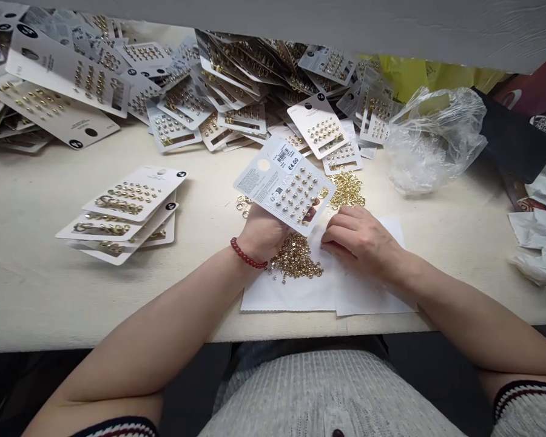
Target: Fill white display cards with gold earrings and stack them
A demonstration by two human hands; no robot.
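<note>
The left hand grips a white rectangular cardboard earring card above small gold metal pieces near the table's front edge, its back presumably upturned to expose the fastenings. The right hand is half-curled; its grip is hidden.

Held card: one; stack: perhaps four.

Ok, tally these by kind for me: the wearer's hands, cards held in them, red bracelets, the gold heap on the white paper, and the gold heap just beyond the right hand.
Wearer's hands: 2, left hand and right hand
Held card: 1
Red bracelet: 1
Gold heap on paper, the white paper beneath: 1
Gold heap beyond right hand: 1
Total: 6
</note>
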